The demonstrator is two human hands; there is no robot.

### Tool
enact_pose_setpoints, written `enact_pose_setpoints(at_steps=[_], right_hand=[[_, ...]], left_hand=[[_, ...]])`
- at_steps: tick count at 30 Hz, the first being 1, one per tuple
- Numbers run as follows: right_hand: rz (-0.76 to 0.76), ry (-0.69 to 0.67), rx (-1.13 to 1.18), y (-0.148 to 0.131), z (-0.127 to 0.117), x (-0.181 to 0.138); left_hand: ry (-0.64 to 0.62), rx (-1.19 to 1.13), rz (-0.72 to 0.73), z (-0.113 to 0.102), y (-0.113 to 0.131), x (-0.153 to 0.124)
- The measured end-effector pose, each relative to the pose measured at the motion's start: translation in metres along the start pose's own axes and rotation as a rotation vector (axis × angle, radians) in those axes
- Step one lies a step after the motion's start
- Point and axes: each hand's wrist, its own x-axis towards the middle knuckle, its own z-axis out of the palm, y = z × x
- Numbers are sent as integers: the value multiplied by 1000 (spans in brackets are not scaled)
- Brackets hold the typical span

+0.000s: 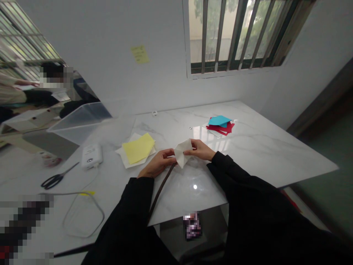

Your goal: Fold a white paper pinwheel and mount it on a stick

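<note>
Between my two hands, just above the marble-patterned table (264, 154), is a small creased piece of white paper (181, 154). My left hand (160, 162) pinches its left edge, and my right hand (200, 150) grips its upper right side with thumb and fingers. A dark brown cord or strap (162, 186) runs from below my left fingers down to the table's front edge; I cannot tell whether they touch it. Left of my left hand lie yellow paper sheets (139, 148) on top of white sheets (124, 162). Beyond my right hand are folded blue paper (219, 120) and red paper (227, 129).
To the left lie black-handled scissors (53, 180), a white power bank (92, 156) and a grey cable (102, 209). A clear plastic box (79, 125) stands behind them. A barred window (231, 36) is in the wall ahead. Another person (53, 75) is at the far left.
</note>
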Motion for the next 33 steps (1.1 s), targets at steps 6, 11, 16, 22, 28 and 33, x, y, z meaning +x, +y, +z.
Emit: enact_pose_setpoints(at_steps=[6,11,16,22,28,33], right_hand=[[15,-14,184,4,-1,3],[93,136,328,10,-15,6],[147,232,387,15,-31,9],[147,271,403,16,-37,8],[127,309,289,21,-40,11],[185,483,17,23,-35,12]], left_hand=[[-14,-3,13,0,1,0],[20,24,-1,-2,3,-1],[-12,73,-34,0,10,-3],[-28,117,-38,4,15,-4],[166,-51,24,1,6,2],[260,-192,50,-4,1,6]])
